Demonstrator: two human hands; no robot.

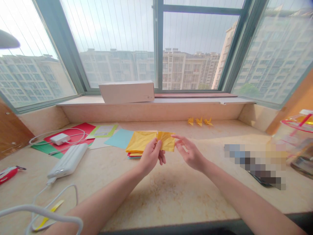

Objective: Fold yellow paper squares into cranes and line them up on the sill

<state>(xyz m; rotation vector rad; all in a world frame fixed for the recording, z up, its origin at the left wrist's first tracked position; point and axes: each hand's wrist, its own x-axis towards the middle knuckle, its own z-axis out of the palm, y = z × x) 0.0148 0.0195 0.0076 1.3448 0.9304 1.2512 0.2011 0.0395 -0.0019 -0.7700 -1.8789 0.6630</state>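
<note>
Folding apparently in hand: yellow paper square (pixel 168 142) is pinched by left hand (pixel 152 153) beside the paper stack (pixel 140 141); right hand (pixel 189 150) is held at the square's edge, fingers parted. Edge alignment seems required.

A home, by its look; beyond the fingers (pixel 180 141), a wide bay window (pixel 158 49) facing apartment blocks (pixel 181 70); under the fingers, a pale stone-like ledge (pixel 171 195).

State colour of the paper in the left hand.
Yellow paper in the left hand; shown in the head view.
</note>
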